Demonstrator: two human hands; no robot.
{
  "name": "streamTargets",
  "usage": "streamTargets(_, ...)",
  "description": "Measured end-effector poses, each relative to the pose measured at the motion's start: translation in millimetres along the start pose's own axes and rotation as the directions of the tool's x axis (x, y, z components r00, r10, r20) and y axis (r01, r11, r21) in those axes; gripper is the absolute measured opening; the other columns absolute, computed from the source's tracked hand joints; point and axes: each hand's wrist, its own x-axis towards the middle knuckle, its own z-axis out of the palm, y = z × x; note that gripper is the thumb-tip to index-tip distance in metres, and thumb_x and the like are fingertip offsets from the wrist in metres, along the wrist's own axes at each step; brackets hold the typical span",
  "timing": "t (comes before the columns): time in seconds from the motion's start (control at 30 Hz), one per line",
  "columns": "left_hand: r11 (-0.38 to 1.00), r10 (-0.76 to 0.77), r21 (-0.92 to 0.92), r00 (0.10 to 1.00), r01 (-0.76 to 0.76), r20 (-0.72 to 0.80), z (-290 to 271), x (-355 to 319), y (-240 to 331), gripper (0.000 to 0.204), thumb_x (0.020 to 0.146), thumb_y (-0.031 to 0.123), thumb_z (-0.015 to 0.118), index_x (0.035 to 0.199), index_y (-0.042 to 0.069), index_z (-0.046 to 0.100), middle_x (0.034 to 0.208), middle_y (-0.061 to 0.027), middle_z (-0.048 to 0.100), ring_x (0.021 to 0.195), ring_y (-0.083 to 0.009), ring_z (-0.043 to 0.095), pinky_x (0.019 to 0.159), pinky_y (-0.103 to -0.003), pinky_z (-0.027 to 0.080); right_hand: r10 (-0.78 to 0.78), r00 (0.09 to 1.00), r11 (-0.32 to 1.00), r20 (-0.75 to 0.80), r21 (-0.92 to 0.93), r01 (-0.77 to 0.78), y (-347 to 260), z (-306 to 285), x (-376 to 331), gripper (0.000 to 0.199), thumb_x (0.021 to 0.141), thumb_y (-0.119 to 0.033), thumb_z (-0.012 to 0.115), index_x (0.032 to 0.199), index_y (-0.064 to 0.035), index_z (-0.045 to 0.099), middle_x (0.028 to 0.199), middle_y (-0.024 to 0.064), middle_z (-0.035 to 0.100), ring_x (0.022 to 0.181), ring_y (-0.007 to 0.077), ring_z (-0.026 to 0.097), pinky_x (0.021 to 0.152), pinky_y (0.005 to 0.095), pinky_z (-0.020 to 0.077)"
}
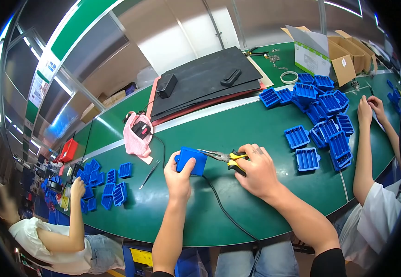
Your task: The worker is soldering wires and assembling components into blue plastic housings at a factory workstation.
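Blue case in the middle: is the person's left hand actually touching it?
Touching: the head view shows the left hand gripping the blue case, its thumb lying over the visible face.

Here on the bench (265,203), a tray (196,164) sits in the left hand (179,177), with the pliers (225,157) in the right hand (258,171) just to its right. Tweezers (149,175) lie left of the left hand, a cloth (136,143) behind them. Mats (200,92) stretch across the back, bearing two blocks (166,86). Over right, there's a tray pile (327,104), a tape roll (289,83) behind its left part, a carton (312,60) behind too. Far left, more trays (119,194) beside a co-worker's hand (77,188).
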Motion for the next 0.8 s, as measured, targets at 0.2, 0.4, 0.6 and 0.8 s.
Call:
streamTargets(0.2, 0.995, 0.059, 0.074, 0.997, -0.062, 0.045, 4.7, -2.2, 2.5, 0.027, 0.083, 0.004, 0.068, 0.106, -0.003, 0.057, 0.098, -0.0101, 0.066, 0.084, -0.012, 0.062, 0.076, -0.026, 0.052, -0.012, 1.0, 1.0, 0.018, -0.022, 0.012, -0.6, 1.0, -0.6, 0.025, 0.061, -0.011, 0.077, 0.082, -0.0048, 0.066, 0.101, 0.01, 0.056, 0.092, 0.0254, 0.054, 0.078, 0.0382, 0.0432)
streamTargets(0.4, 0.994, 0.07, 0.083, 0.995, -0.076, 0.076, 5.2, -2.7, 2.9, 0.027, 0.083, 0.004, 0.067, 0.107, -0.003, 0.057, 0.101, -0.0112, 0.066, 0.087, -0.0128, 0.062, 0.077, -0.026, 0.052, -0.02, 0.999, 0.999, 0.034, -0.047, 0.022, -1.9, 1.6, -1.2, 0.025, 0.061, -0.011, 0.078, 0.081, -0.0047, 0.065, 0.101, 0.0093, 0.056, 0.093, 0.025, 0.054, 0.078, 0.0377, 0.043)
streamTargets(0.6, 0.99, 0.081, 0.11, 0.993, -0.09, 0.09, 6.6, -3.1, 3.2, 0.026, 0.083, 0.004, 0.068, 0.106, -0.003, 0.057, 0.099, -0.0101, 0.066, 0.086, -0.012, 0.062, 0.076, -0.025, 0.052, -0.021, 0.999, 0.998, 0.035, -0.058, 0.023, 1.0, 3.7, -2.6, 0.024, 0.06, -0.01, 0.078, 0.08, -0.0053, 0.064, 0.097, 0.0061, 0.055, 0.09, 0.0243, 0.053, 0.076, 0.0373, 0.043)
streamTargets(0.8, 0.977, 0.095, 0.19, 0.995, -0.101, 0.041, 8.3, -3.5, 2.8, 0.023, 0.083, 0.006, 0.069, 0.101, -0.002, 0.058, 0.092, -0.0068, 0.066, 0.079, -0.0086, 0.06, 0.071, -0.023, 0.051, -0.017, 0.998, 0.996, 0.052, -0.092, 0.022, -1.6, 2.6, -1.8, 0.022, 0.06, -0.012, 0.078, 0.076, -0.0055, 0.063, 0.093, 0.0053, 0.054, 0.086, 0.024, 0.055, 0.071, 0.0371, 0.0451)
